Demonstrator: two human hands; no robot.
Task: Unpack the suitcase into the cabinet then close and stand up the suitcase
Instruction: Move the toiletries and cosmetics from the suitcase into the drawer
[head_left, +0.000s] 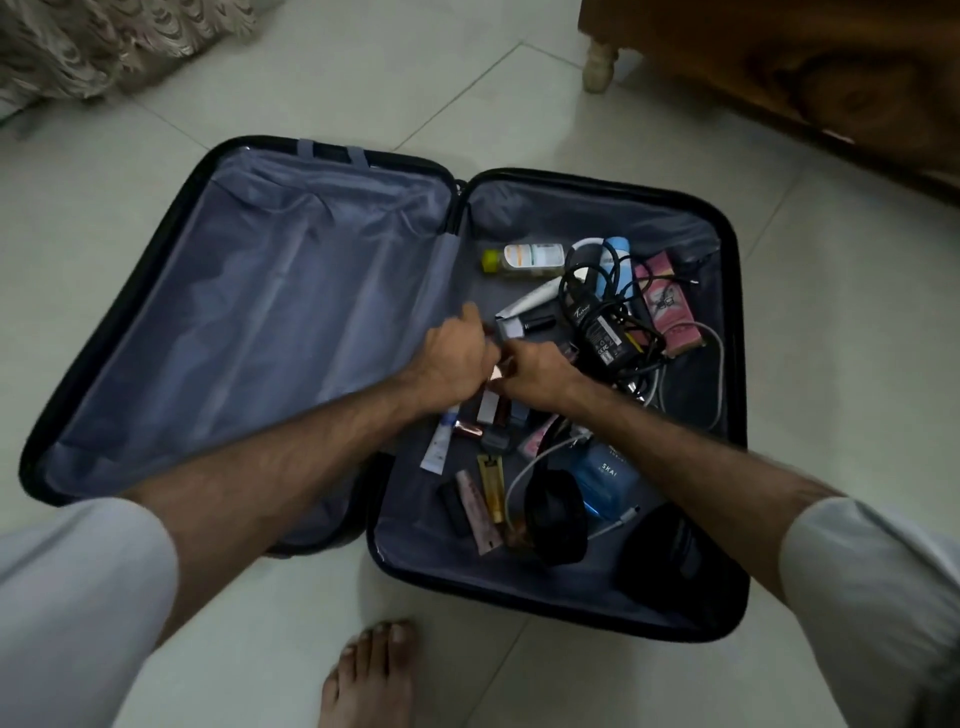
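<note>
While your left hand and right hand curl their fingers round small cosmetic tubes mid-way in the open black hard-shell suitcase on the tiled floor, next lift them toward the cabinet.

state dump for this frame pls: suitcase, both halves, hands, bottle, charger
Black hard-shell suitcase: open flat on the tiled floor.
Left half, grey lining: holds no items.
Right half: still full of small items.
Left hand: curled round small items.
Right hand: curled, gripping small items beside the left.
Clear bottle with yellow cap: lying on its side.
Black charger brick: cable tangled.
</note>
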